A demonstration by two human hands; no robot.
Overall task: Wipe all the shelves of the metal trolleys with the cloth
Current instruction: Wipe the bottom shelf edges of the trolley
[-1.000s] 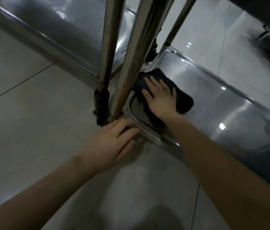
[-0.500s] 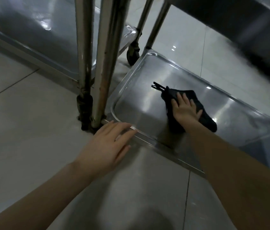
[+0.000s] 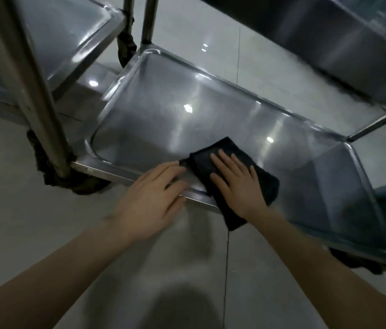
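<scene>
Far left: second trolley's shelf (image 3: 63,41), one upright post (image 3: 37,91) crossing in front, a dark caster (image 3: 52,172) at its foot on the floor (image 3: 21,233). Left hand (image 3: 151,198) flat, fingers spread, gripping nothing, resting on the near rim of the bottom shelf (image 3: 187,110). Just right of it, the cloth (image 3: 253,172), dark, lies over that same rim, partly hanging off. Right hand (image 3: 237,184) pressed palm-down on cloth, fingers extended, not clenched.
</scene>
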